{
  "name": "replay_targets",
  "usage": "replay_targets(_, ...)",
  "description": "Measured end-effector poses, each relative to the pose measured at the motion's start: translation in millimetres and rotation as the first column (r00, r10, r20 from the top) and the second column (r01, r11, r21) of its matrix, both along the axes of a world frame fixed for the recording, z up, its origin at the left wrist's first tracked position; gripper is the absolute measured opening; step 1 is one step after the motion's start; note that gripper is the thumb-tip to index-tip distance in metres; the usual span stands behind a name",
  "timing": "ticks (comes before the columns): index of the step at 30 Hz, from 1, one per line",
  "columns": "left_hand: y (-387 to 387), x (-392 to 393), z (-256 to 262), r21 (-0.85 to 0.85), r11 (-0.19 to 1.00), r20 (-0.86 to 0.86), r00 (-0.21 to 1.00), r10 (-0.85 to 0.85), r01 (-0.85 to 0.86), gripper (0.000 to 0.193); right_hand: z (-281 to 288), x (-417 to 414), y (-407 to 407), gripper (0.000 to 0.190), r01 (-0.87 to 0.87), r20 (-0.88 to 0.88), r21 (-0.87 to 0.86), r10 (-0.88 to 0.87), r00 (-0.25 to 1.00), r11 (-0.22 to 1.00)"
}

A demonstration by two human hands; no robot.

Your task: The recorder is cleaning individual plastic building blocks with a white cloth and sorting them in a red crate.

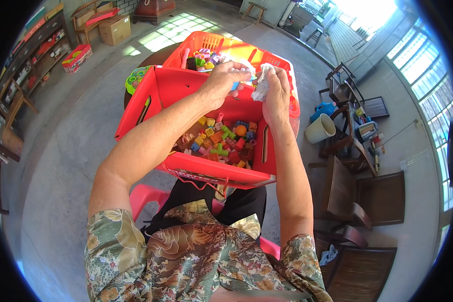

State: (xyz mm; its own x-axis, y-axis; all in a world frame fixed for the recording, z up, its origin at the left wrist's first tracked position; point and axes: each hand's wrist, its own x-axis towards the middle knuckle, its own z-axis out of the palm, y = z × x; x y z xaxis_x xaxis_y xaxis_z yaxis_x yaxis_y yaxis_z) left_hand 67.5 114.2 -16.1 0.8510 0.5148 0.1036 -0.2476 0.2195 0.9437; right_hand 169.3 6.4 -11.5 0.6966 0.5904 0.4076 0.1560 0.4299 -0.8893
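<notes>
My left hand is raised over the back edge of a red cardboard box, its fingers closed on a small blue toy piece. Beside it, my right hand grips a crumpled whitish cloth. Inside the box lie many plastic building blocks in several colours, with an orange ball among them. Behind the box stands an orange plastic basket, with more toy blocks at its left end. My hands hide part of the basket.
A green toy lies at the left edge of the round table. Wooden chairs and a whitish bucket stand to the right. A pink plastic stool is under me. Shelves and cardboard boxes are at the far left.
</notes>
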Motion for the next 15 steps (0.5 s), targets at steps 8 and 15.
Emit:
replay_targets(8,1.3,2.7,-12.1,-0.298,0.930,0.167,0.971,-0.170,0.214,0.015,0.6,2.2,-4.2,0.008,-0.097,0.091,-0.145,0.111,0.990,0.985)
replay_targets(15,-2.3,0.8,-0.7,-0.228,0.969,0.126,0.990,-0.063,0.091,0.009,-1.8,2.8,-1.3,0.008,0.031,0.062,-0.062,-0.027,0.998,0.998)
